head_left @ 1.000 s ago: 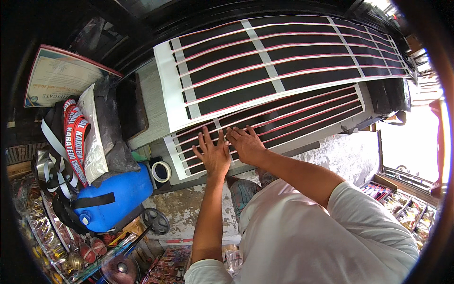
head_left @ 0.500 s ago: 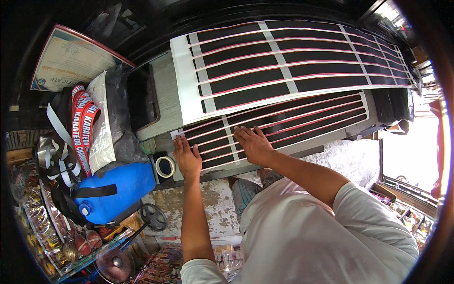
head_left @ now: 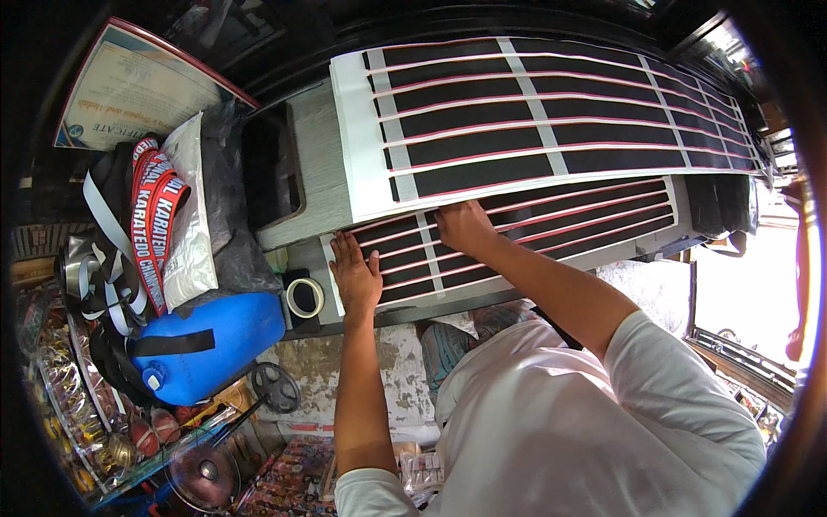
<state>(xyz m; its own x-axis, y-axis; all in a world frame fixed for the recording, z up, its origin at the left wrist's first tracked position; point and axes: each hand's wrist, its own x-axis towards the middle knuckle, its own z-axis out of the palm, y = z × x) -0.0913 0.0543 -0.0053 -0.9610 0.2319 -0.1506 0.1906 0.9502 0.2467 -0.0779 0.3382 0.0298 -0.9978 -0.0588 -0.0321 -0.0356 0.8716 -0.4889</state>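
Note:
A sheet [head_left: 551, 226] of black panels with long red-edged white strips and grey cross bands lies on the lower ledge. My left hand [head_left: 356, 274] rests flat near its left end, fingers stretched out and thumb apart. Farther right, my right hand [head_left: 465, 231] is at the sheet's far edge, its fingertips hidden at the front edge of the upper sheet; whether they grip anything is not visible. That larger, similarly striped upper sheet [head_left: 482, 153], with a white border at its left, lies on the raised surface behind.
A cream tape roll [head_left: 291, 299] stands left of the lower sheet. Beyond it are a blue container [head_left: 215, 340], a white packet [head_left: 185, 215], red printed ribbon [head_left: 153, 215] and a framed certificate [head_left: 142, 82]. A fan [head_left: 205, 470] and packaged goods fill the lower left.
My right hand has moved from flat on the striped sheet to its far edge, fingertips now hidden. My left hand stays near the left end. The whole view has shifted slightly.

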